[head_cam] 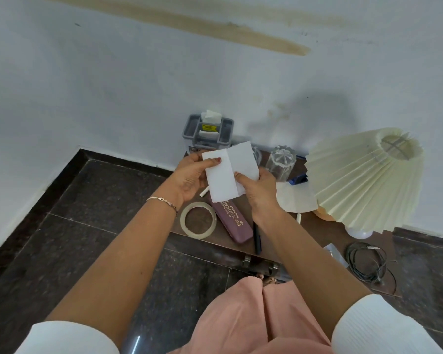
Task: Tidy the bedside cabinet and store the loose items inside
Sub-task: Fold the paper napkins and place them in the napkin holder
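Both hands hold a white sheet of paper (228,172) above the brown bedside cabinet top (317,238). My left hand (189,175) pinches its left edge, and my right hand (256,190) grips its lower right side. A crease runs down the sheet's middle. Under the hands lie a ring of clear tape (198,223), a maroon case (232,221) with gold lettering, a black pen (257,238) and a small white stick (205,193). A drawer handle (260,263) shows at the cabinet's front.
A grey tissue organiser (207,131) stands at the back by the wall. Two clear glasses (280,160) sit beside it. A pleated cream lamp (363,180) leans on the right, with more paper (296,198) under it. A black cable (368,261) is coiled at the right end.
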### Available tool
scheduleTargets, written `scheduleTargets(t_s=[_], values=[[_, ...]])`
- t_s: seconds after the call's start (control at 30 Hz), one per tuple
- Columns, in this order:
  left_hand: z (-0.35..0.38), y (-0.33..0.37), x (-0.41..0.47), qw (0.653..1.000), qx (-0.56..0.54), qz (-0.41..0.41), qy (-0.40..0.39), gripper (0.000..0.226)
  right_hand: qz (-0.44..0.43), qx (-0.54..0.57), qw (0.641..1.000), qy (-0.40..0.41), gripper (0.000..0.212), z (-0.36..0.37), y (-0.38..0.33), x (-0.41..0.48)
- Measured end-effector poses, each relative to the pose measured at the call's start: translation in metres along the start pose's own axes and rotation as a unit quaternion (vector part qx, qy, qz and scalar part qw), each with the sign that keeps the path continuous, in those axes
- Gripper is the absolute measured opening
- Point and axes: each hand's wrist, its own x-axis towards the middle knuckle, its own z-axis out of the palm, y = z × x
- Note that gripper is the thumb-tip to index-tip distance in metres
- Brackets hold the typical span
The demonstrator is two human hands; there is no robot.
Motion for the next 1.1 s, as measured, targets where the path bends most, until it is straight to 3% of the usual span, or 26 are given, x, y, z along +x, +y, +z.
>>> scheduleTargets(t_s=[0.17, 0.33, 0.43, 0.67, 0.87, 0.97, 1.1], values=[[-0.01, -0.012, -0.001, 0.999, -0.007, -0.041, 0.008, 0.026, -0.121, -0.149, 0.98, 0.051, 0.02, 0.022, -0.004, 0.007], [-0.011, -0.016, 0.008, 0.997, -0.021, 0.015, 0.075, 0.019, -0.238, -0.289, 0.927, -0.02, 0.032, 0.035, -0.007, 0.011], [-0.011, -0.013, 0.01, 0.996, -0.024, 0.032, 0.079, 0.017, -0.26, -0.375, 0.887, -0.068, 0.04, 0.041, -0.003, 0.013], [-0.013, 0.003, 0.018, 0.99, -0.106, 0.017, 0.093, 0.02, -0.283, -0.45, 0.843, -0.082, 0.048, 0.051, 0.0, 0.016], [-0.021, 0.038, 0.038, 0.992, -0.019, 0.09, 0.085, 0.019, -0.334, -0.376, 0.863, -0.047, 0.043, 0.065, -0.025, 0.049], [-0.018, 0.065, 0.055, 0.99, 0.034, 0.117, 0.068, 0.024, -0.289, -0.375, 0.88, -0.045, 0.046, 0.074, -0.046, 0.076], [-0.011, 0.089, 0.072, 0.976, 0.143, 0.152, 0.055, 0.024, -0.255, -0.398, 0.879, -0.06, 0.025, 0.085, -0.067, 0.105]])
